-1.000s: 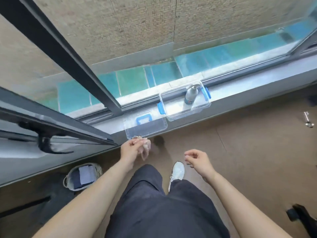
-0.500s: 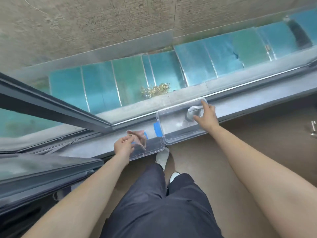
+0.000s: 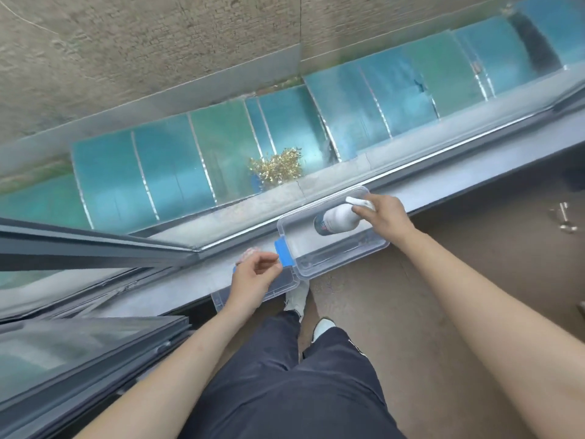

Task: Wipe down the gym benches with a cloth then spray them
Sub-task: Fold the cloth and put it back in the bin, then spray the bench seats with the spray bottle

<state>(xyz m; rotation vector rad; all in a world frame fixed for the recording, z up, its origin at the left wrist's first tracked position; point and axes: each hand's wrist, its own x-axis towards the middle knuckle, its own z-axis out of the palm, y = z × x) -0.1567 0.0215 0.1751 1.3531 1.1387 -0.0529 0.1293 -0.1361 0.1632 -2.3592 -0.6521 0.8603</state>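
Gripping spray bottle point(image 3: 338, 220): right hand point(image 3: 383, 215); left hand point(image 3: 253, 277) at cloth point(image 3: 248, 253).

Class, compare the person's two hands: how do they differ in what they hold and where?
The right hand grips the spray bottle, tilted inside the clear box; the left hand holds a pinkish cloth over the lid. The right reaches farther out. Both are at the windowsill.

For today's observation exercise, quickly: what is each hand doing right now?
Left hand: fingers curled by the pink cloth; grip cannot be told.
Right hand: holding the spray bottle.
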